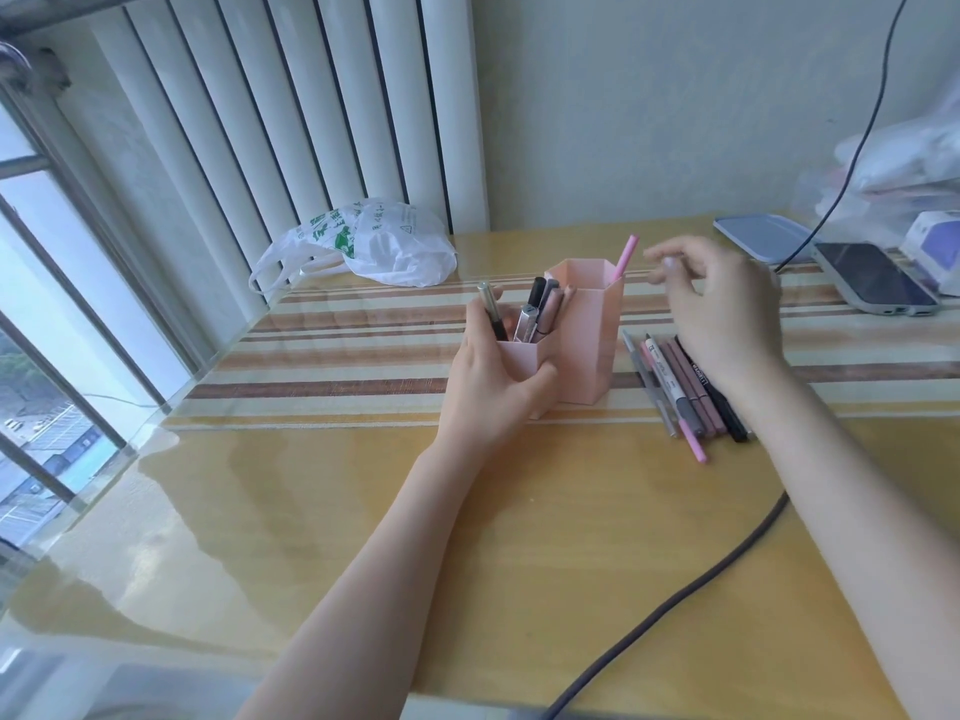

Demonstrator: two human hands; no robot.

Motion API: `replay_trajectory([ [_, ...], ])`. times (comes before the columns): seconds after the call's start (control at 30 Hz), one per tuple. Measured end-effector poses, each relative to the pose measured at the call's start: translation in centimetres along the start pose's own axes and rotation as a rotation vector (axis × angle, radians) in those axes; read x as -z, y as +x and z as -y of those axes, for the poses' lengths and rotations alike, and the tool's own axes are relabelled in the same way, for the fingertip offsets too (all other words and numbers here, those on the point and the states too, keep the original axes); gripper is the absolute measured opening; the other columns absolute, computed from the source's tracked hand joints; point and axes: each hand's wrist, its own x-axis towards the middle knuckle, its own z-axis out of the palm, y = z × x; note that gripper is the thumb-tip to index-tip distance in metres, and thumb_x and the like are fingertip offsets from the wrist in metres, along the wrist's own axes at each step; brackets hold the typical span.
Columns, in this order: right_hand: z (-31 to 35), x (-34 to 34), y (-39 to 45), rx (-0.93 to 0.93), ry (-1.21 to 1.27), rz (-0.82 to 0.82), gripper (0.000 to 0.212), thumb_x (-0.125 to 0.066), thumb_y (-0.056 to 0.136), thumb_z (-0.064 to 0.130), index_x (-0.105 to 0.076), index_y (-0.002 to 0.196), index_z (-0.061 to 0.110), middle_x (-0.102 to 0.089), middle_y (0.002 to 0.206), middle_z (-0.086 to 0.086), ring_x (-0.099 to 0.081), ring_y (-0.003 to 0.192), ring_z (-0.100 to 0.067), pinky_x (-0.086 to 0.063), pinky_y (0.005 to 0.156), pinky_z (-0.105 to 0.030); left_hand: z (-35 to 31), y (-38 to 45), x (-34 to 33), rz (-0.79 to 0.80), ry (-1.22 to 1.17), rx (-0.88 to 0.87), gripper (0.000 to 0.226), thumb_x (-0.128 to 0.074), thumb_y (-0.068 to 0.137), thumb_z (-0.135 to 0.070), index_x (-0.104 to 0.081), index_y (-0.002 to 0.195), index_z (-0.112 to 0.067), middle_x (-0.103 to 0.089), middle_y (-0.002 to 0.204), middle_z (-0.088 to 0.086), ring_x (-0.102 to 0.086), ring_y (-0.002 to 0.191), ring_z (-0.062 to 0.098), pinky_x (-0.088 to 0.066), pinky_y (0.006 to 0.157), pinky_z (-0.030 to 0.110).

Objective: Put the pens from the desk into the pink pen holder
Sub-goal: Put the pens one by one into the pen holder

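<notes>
The pink pen holder [582,335] stands upright near the middle of the desk [363,537], on the striped mat [363,350] that runs across the desk's far half under a glass sheet. It is made of a tall hexagonal compartment and a shorter one joined at its left front. The shorter compartment is gripped by the left hand [493,387], whose fingers and thumb are curled round its walls; several dark and silver pens [537,311] stand in it, and one dark pen with a silver cap [491,311] leans at its left side against the fingers. A single pink pen [625,258] stands tilted in the tall compartment, its top leaning toward the far right.

The right hand [727,309] is held in the air just right of the tall compartment, above the far ends of the loose pens. Its fingers are loosely spread and blurred, and nothing is seen held in them.

A row of loose pens [685,392] lies side by side on the desk just right of the holder, partly on the mat and reaching toward the near edge.

A white plastic bag [374,241] is seen at the far edge, left of centre. A phone [872,278] lies near the far right corner beside a blue-grey lid [753,236]. A dark cable [675,605] runs across the near right part of the desk.
</notes>
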Motion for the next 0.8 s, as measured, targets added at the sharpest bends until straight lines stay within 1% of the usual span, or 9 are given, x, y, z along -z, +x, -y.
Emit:
replay_trajectory([
  [0.07, -1.4, 0.5, 0.0, -0.126, -0.214, 0.111, 0.023, -0.049, 0.096, 0.015, -0.068, 0.103, 0.024, -0.073, 0.1, -0.001, -0.063, 0.099, -0.03, -0.035, 0.093, -0.041, -0.1, 0.0, 0.0, 0.001, -0.019, -0.007, 0.049, -0.062, 0.068, -0.024, -0.037, 0.109, -0.013, -0.057, 0.094, 0.0, -0.051, 0.083, 0.014, -0.041, 0.068, 0.027],
  [0.17, -2.9, 0.9, 0.0, -0.269, -0.219, 0.322, 0.017, -0.056, 0.095, 0.018, -0.072, 0.096, 0.024, -0.072, 0.109, -0.001, -0.06, 0.108, -0.026, -0.041, 0.095, -0.041, -0.1, 0.0, -0.1, -0.003, -0.018, -0.017, 0.049, -0.061, 0.069, -0.026, -0.037, 0.11, -0.016, -0.057, 0.094, -0.003, -0.05, 0.084, 0.017, -0.042, 0.068, 0.03],
  [0.27, -3.6, 1.9, 0.3, -0.326, -0.021, 0.351, 0.012, -0.064, 0.091, 0.012, -0.075, 0.093, 0.013, -0.072, 0.099, -0.006, -0.059, 0.083, -0.011, -0.041, 0.073, -0.023, 0.3, 0.2, -0.2, -0.007, 0.002, -0.028, 0.046, -0.062, 0.068, -0.027, -0.034, 0.104, -0.021, -0.053, 0.088, -0.008, -0.049, 0.08, 0.017, -0.036, 0.062, 0.026],
  [0.33, -3.8, 2.2, 0.4, -0.314, -0.008, 0.379, 0.008, -0.069, 0.087, 0.018, -0.075, 0.091, 0.014, -0.067, 0.086, 0.001, -0.052, 0.072, -0.006, -0.036, 0.061, -0.022, 0.5, 0.2, -0.3, -0.002, -0.002, -0.038, 0.057, -0.062, 0.068, -0.027, -0.036, 0.117, -0.019, -0.055, 0.098, -0.008, -0.05, 0.088, 0.013, -0.038, 0.068, 0.016],
  [0.4, -3.5, 1.7, 0.3, -0.303, -0.047, 0.452, 0.012, -0.075, 0.082, 0.03, -0.074, 0.086, 0.019, -0.059, 0.077, 0.01, -0.053, 0.074, -0.011, -0.038, 0.061, -0.026, 0.4, 0.3, -0.2, 0.001, -0.01, -0.05, 0.067, -0.062, 0.068, -0.026, -0.034, 0.128, -0.018, -0.056, 0.108, -0.007, -0.05, 0.095, 0.01, -0.036, 0.072, 0.011],
  [0.5, -2.7, 0.3, -0.3, -0.27, -0.223, 0.578, 0.024, -0.075, 0.077, 0.041, -0.066, 0.09, 0.023, -0.054, 0.073, 0.015, -0.056, 0.079, -0.016, -0.044, 0.068, -0.03, 0.3, 0.2, -0.2, -0.001, -0.002, -0.054, 0.067, -0.061, 0.067, -0.027, -0.034, 0.128, -0.018, -0.054, 0.108, -0.007, -0.049, 0.095, 0.011, -0.034, 0.07, 0.016],
  [0.63, -1.5, -0.9, -0.9, -0.214, -0.322, 0.64, 0.024, -0.073, 0.079, 0.036, -0.068, 0.095, 0.019, -0.067, 0.084, -0.001, -0.062, 0.083, -0.022, -0.053, 0.073, -0.036, 0.2, 0.1, -0.2, -0.01, 0.005, -0.048, 0.068, -0.062, 0.068, -0.026, -0.034, 0.129, -0.017, -0.049, 0.099, -0.019, -0.045, 0.089, 0.006, -0.034, 0.069, 0.003],
  [0.73, -1.2, -1.4, -1.4, -0.181, -0.311, 0.613, 0.02, -0.066, 0.084, 0.024, -0.067, 0.103, 0.019, -0.064, 0.088, -0.002, -0.061, 0.084, -0.024, -0.053, 0.074, -0.034, 0.3, 0.1, -0.2, 0.0, 0.002, -0.048, 0.07, -0.063, 0.068, -0.027, -0.033, 0.131, -0.019, -0.055, 0.109, -0.01, -0.048, 0.095, 0.009, -0.036, 0.072, 0.012],
  [0.8, -1.2, -1.4, -1.3, -0.188, -0.232, 0.573, 0.021, -0.062, 0.087, 0.019, -0.067, 0.106, 0.017, -0.064, 0.087, -0.002, -0.061, 0.082, -0.022, -0.051, 0.07, -0.032, 0.4, 0.0, -0.1, 0.0, 0.007, -0.038, 0.069, -0.063, 0.068, -0.028, -0.034, 0.13, -0.02, -0.055, 0.112, -0.006, -0.049, 0.098, 0.011, -0.037, 0.072, 0.013],
])
